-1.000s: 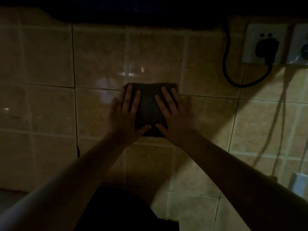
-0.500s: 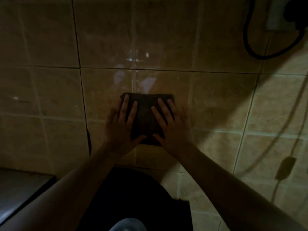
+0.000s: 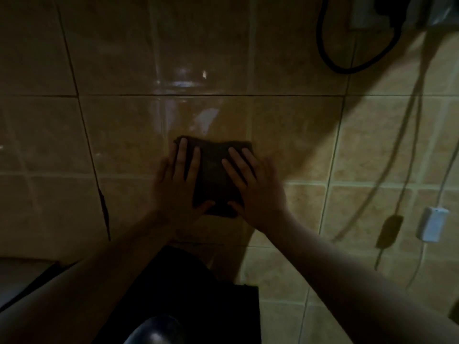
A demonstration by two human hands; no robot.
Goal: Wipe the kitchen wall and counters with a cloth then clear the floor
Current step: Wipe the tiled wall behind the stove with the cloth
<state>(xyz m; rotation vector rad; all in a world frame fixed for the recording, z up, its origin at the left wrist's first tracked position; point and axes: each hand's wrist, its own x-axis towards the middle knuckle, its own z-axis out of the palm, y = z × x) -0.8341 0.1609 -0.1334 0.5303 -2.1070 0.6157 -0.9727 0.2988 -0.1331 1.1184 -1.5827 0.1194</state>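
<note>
Item: dark cloth (image 3: 214,170), folded, pressed flat against tiled wall (image 3: 124,135), centre of view, above a dark object low and near. Left hand (image 3: 180,181): fingers straight, spread, flat on cloth's left part, gripping nothing. Right hand (image 3: 253,186): same, flat on right part. Cloth directly beneath both palms, long axis roughly up-down; neither hand clearly nearer. Black cable (image 3: 347,67) looping far right, well apart. Probable step: wall wiping, counters and floor pending.
</note>
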